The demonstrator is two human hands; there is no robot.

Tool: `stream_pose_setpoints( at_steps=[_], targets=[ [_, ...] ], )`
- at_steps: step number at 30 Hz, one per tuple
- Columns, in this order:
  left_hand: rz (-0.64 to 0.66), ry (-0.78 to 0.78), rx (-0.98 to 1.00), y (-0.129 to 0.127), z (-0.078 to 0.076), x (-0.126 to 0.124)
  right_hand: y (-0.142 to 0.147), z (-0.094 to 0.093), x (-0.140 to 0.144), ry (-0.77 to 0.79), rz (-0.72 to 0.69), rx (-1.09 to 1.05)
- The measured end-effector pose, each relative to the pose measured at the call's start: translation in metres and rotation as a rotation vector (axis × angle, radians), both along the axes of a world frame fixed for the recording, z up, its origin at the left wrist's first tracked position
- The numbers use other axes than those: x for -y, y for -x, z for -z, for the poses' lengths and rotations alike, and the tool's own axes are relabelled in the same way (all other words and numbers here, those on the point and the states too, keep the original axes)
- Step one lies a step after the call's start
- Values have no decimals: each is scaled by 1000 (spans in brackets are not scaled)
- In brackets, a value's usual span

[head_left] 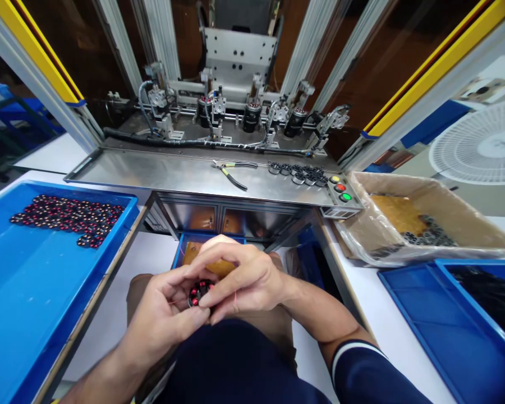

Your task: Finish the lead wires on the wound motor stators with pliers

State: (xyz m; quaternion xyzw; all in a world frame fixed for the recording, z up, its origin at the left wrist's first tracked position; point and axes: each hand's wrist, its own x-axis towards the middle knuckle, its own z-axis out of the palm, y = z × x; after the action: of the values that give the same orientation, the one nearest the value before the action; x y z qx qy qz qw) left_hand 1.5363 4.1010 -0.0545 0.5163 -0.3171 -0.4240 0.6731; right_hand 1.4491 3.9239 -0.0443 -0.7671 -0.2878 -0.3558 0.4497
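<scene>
One wound stator point(200, 293) is pinched between left hand point(168, 314) and right hand point(244, 280); finished ones are laid in the blue tray point(33, 280), unwound cores point(297, 173) are left on the surface point(172, 171).

No lettering, label, brand or number can be read anywhere in the head view: the round red, yellow and green push buttons point(340, 188) on the steel machine shelf point(172, 174) carry no legible marking, nor does the brown cardboard box point(467, 216).
</scene>
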Motion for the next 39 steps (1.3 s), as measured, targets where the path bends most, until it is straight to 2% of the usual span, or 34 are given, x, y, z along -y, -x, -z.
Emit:
stream_pose_setpoints(
  at_steps=[2, 5, 7, 10, 14, 17, 22, 29, 32, 36, 39],
  targets=[
    [46, 5, -72, -1, 0, 2, 4, 1, -5, -11, 75, 46],
    [85, 14, -151, -2, -3, 4, 15, 6, -14, -3, 285, 149],
    [53, 45, -114, -1, -4, 5, 22, 9, -20, 24, 419, 206],
    [-80, 100, 63, 3, -5, 5, 28, 13, -27, 29, 533, 257],
    [-280, 206, 365, 9, 0, 5, 30, 20, -37, -32, 598, 264],
    [-367, 248, 470, 11, 4, 5, 27, 24, -46, -128, 657, 232],
    [-440, 251, 511, 11, 6, 6, 20, 23, -60, -293, 723, 218],
    [-508, 253, 463, 17, 11, 10, 12, 25, -70, -624, 626, -17],
    [-412, 166, 382, 12, 13, 10, 10, 28, -66, -607, 564, -16],
    [-103, 16, 268, -2, 14, 6, 10, 29, -53, -531, 509, -9],
    [38, 27, 160, -8, 18, 4, 11, 28, -46, -490, 498, -16]
  ],
)
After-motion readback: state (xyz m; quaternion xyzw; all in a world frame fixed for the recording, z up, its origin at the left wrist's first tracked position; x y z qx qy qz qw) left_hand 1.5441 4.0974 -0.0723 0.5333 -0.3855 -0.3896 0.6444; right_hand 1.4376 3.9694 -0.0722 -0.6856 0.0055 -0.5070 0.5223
